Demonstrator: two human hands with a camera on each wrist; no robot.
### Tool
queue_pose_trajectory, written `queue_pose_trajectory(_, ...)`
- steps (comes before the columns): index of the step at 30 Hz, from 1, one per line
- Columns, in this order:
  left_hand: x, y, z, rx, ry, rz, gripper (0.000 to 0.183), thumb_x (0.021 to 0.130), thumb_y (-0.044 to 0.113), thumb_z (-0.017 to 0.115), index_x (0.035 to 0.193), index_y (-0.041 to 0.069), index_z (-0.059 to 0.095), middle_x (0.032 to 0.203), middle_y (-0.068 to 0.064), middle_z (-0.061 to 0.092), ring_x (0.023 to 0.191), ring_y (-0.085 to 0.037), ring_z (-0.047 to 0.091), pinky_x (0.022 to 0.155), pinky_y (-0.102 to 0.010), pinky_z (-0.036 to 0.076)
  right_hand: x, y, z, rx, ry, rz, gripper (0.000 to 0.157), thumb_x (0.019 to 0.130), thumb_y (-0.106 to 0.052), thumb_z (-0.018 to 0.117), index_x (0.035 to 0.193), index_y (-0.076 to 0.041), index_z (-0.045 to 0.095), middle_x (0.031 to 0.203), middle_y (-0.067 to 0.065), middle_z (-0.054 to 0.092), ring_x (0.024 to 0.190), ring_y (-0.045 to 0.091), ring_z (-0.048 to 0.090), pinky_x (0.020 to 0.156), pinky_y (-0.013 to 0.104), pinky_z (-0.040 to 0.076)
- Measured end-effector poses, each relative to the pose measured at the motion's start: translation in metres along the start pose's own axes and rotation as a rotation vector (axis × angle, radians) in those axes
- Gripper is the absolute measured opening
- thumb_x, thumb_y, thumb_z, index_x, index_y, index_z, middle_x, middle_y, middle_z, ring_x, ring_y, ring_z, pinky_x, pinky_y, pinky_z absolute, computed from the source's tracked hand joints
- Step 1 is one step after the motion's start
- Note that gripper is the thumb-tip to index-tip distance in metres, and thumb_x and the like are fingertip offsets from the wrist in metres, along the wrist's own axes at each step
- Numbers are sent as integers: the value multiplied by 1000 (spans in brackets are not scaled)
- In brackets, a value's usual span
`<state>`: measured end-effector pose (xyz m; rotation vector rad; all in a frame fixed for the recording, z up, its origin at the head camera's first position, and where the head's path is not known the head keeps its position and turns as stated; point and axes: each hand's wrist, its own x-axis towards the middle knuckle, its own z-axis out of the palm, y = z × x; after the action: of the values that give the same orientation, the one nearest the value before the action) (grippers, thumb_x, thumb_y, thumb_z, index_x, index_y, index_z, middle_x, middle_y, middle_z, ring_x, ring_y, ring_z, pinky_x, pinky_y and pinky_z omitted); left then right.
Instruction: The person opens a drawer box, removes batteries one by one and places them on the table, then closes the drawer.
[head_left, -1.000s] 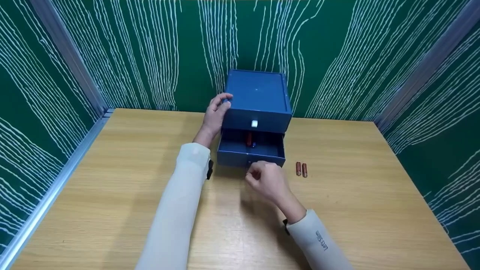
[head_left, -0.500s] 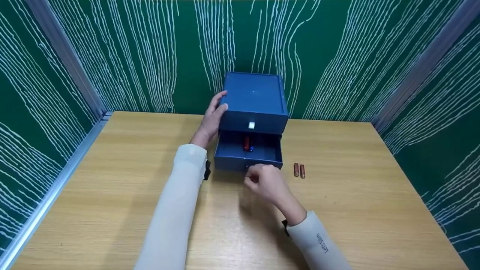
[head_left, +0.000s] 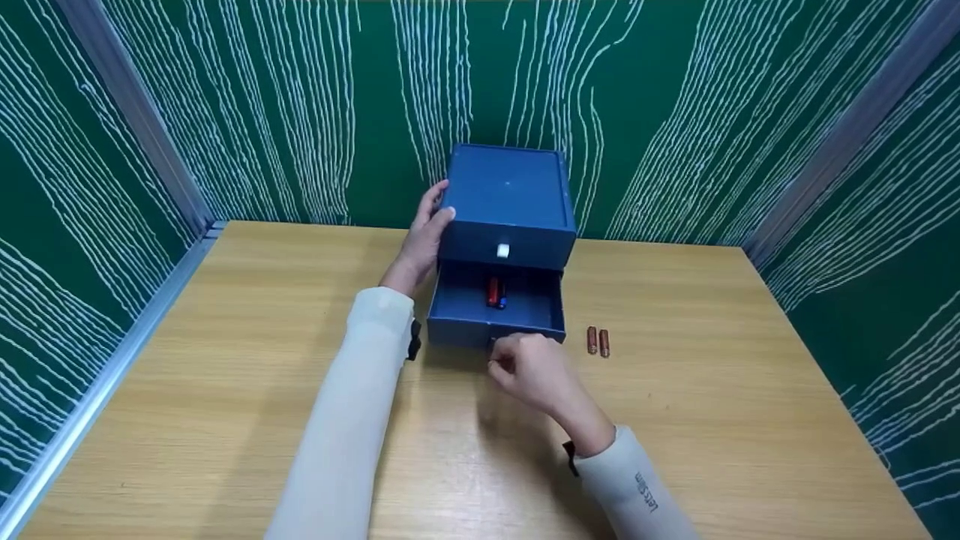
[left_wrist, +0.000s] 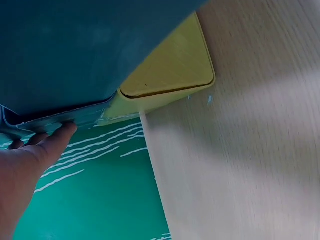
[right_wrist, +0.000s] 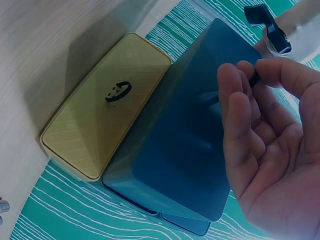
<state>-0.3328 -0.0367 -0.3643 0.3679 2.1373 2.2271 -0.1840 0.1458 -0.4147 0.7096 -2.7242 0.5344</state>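
Observation:
A blue drawer unit [head_left: 510, 184] with a white knob [head_left: 503, 250] stands at the back of the table. Its lower blue drawer [head_left: 454, 332] is pulled out and holds a red cylinder [head_left: 492, 291] beside a thinner blue one [head_left: 502, 295]. My right hand [head_left: 536, 373] pinches the dark knob [right_wrist: 255, 79] on this drawer's front between thumb and fingers. My left hand [head_left: 422, 241] rests against the unit's left side, fingers extended and thumb at the upper front corner. To the right, two red-brown batteries [head_left: 598, 341] lie side by side on the table.
Beneath the blue drawer, a yellow drawer [right_wrist: 107, 107] with a dark curved mark shows in both wrist views. Green panels with white lines [head_left: 645, 97] enclose the wooden table [head_left: 712, 390] at the back and sides.
The blue drawer has slid a little farther out with my right hand, showing more of the cylinders inside. My left fingers have shifted slightly outward along the unit's side.

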Motion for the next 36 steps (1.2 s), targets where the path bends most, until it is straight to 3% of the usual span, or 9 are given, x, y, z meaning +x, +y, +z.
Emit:
queue_pose_trajectory(9,12,-16,0,2,39,21,44,87,38,42,129,44,31,144,6,18,127,-19,24,102,-49,20,-2,-1,-3,-17,-6,-21,10,71,-20,57,62,-23,58,60,-15,52,52,-1,45,49,17,37)
queue_pose_trajectory(18,-5,4,3,7,15,17,43,90,31,38,133,31,30,145,2,14,128,-22,22,103,-47,19,-3,-1,-4,13,-44,-5,11,73,-20,57,62,-24,59,60,-14,53,53,0,46,50,17,39)
queue_pose_trajectory(28,-4,1,3,-18,-18,32,44,91,29,35,134,26,28,145,-1,15,130,-21,20,105,-45,15,-7,-7,-8,-21,-68,-42,10,71,-21,58,63,-25,62,61,-14,58,54,0,49,51,19,40)
queue_pose_trajectory(36,-4,3,4,3,-27,38,43,92,30,33,134,26,28,145,-1,14,129,-22,20,104,-47,14,-6,-11,-11,-17,-105,-10,9,73,-23,58,65,-25,63,63,-14,59,55,0,50,52,19,42)
